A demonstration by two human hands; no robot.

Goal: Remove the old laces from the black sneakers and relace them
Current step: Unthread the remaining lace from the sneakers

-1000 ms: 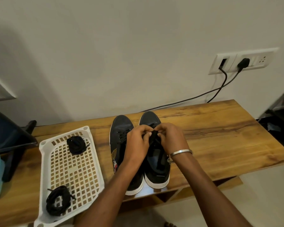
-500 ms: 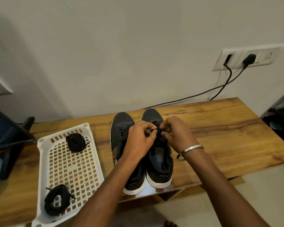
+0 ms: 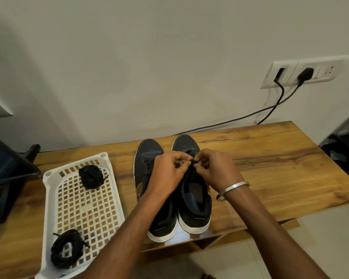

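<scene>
Two black sneakers with white soles stand side by side in the middle of the frame on a wooden table (image 3: 270, 168), toes toward the wall and heels at the near edge of the table. The left sneaker (image 3: 147, 156) has its lace in the eyelets; a coloured patch shows on its side. Over the right sneaker (image 3: 193, 198) both hands meet at the lacing area. The left hand (image 3: 167, 174) and the right hand (image 3: 216, 170) each have curled fingers that pinch the black lace (image 3: 192, 162) near the top of the tongue. A metal bangle (image 3: 235, 188) sits on the right wrist.

To the left of the sneakers lies a white plastic tray (image 3: 113, 198) with two bundles of black laces, one at the far end (image 3: 91, 176) and one at the near end (image 3: 66, 248). The tray is near the left sneaker but apart from it. To the right of the sneakers the table top is bare wood up to its right edge. Behind the toes a black cable (image 3: 230, 120) runs along the wall.
</scene>
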